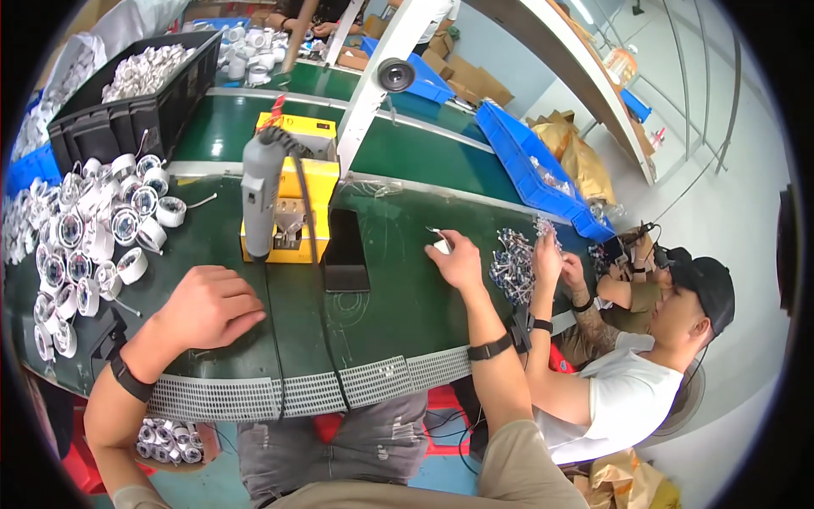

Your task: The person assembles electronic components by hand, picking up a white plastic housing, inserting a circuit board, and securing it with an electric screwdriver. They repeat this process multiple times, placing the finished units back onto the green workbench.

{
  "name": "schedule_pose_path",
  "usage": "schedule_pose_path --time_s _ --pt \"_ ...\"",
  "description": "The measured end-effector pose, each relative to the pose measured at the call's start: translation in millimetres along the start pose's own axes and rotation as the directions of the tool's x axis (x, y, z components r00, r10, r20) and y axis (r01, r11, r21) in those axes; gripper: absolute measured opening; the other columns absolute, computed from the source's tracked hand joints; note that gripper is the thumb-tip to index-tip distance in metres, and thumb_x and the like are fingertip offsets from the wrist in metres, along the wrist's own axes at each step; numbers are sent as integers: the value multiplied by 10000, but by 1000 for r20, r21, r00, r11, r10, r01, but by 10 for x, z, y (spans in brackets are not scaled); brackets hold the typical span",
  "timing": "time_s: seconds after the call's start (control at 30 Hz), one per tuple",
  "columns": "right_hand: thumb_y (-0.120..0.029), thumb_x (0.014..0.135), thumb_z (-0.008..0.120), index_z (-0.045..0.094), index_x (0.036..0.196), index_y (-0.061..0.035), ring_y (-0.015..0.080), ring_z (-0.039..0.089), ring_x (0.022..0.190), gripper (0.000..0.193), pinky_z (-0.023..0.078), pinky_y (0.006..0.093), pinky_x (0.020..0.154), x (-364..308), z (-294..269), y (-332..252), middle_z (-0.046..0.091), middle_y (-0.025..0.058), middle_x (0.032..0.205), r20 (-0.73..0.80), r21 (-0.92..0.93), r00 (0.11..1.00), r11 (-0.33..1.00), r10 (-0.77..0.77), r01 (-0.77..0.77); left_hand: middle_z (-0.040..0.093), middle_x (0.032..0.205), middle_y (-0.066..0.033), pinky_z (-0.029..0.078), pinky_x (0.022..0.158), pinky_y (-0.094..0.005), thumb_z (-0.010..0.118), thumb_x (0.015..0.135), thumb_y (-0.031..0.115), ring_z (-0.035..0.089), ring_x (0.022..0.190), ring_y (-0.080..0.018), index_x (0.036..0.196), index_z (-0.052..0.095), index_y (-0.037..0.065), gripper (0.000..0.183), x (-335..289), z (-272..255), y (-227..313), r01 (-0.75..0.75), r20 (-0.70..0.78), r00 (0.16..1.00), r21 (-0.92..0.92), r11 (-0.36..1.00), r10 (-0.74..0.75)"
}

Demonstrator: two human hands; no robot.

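My right hand (460, 261) is closed in a pinch on a small white round part (442, 247) with a short wire sticking out at its top. It is just above the green bench, to the right of a black phone (346, 252). My left hand (214, 307) rests on the bench with its fingers curled in and nothing showing in them. Left of it lies a heap of white ring-shaped lamp housings (124, 226) with short wires. Between my hands a grey handheld tool (262, 193) with a black cable hangs in front of a yellow machine (319, 204).
A co-worker in a white shirt sits at the right, hands at a pile of small wired parts (512, 265). A blue tray (530, 174) stands beyond them. A black crate (127, 119) of white parts is at the far left; a white post (377, 85) rises behind the yellow machine.
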State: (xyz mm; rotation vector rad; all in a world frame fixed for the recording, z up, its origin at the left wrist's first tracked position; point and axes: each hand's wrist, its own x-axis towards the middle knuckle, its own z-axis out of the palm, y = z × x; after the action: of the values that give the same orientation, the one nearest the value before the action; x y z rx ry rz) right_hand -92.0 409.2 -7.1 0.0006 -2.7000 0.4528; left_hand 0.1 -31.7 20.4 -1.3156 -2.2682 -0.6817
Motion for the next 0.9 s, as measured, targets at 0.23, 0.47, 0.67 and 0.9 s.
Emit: schedule_pose_path --time_s 0.23,0.47,0.67,0.9 --pt "-269 927 669 360 1409 11 162 591 1019 638 474 287 883 -644 -147 -1432 607 122 1126 500 811 865 371 -35 -453 488 1282 -189 523 876 -422 817 676 261 568 1105 -368 1347 482 70 774 300 291 468 151 -61 986 -90 984 -156" --pt "-338 1043 434 349 1422 -43 181 579 1108 488 489 324 933 -894 42 -2028 551 90 1227 518 850 847 186 -120 -493 532 1273 -180 518 888 -421 832 689 254 577 1100 -361 1352 437 11 808 249 402 453 180 -222 951 -163 970 -214" --pt "-511 1041 257 361 1411 -25 200 565 1164 619 471 345 974 -833 84 -2062 541 108 1275 540 837 789 285 -293 -467 548 1231 -159 521 859 -405 802 706 161 586 1054 -348 1347 460 46 735 196 283 455 191 -271 931 -216 957 -247" --pt "-170 960 615 581 1192 57 187 630 1020 326 533 321 857 -636 -87 -2029 626 139 1132 435 833 692 549 -576 -66 498 1213 -98 452 958 -359 756 791 60 534 1135 -232 1306 533 57 561 67 35 265 197 -157 877 -743 639 -454"
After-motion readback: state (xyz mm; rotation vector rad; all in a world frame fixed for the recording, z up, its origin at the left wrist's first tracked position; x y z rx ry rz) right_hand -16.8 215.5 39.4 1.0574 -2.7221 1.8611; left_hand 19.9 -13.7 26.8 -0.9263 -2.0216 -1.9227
